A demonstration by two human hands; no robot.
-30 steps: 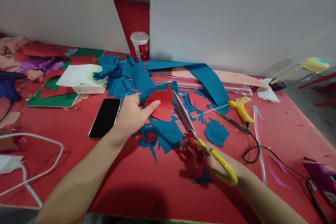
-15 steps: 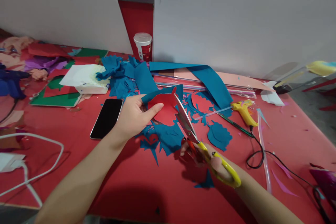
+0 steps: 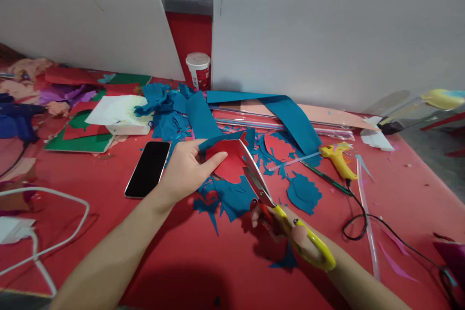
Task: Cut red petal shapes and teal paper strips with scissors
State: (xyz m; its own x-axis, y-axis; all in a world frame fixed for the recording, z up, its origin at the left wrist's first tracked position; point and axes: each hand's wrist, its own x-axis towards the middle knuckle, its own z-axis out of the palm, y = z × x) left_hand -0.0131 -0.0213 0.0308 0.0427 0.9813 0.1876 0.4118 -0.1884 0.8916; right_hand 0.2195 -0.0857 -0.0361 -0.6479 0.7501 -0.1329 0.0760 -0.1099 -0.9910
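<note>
Head view: right hand (image 3: 301,237) grips yellow-handled scissors (image 3: 266,197), blades parted at the edge of red paper cutout (image 3: 228,157). Left hand (image 3: 187,169) pinches cutout with blue paper (image 3: 218,139) behind, above red counter (image 3: 203,261). Blue scraps (image 3: 236,199) below; smartphone (image 3: 147,169) near left hand; yellow glue gun (image 3: 338,161) farther right.

1 head-worn view, facing forward and down, left hand (image 3: 189,169) and right hand (image 3: 300,236) near mid-frame, red table (image 3: 174,244) below, grey panels (image 3: 327,24) beyond

Red sheet (image 3: 228,163) matt, perhaps paper; scissor handles (image 3: 317,239) glossy plastic.
</note>
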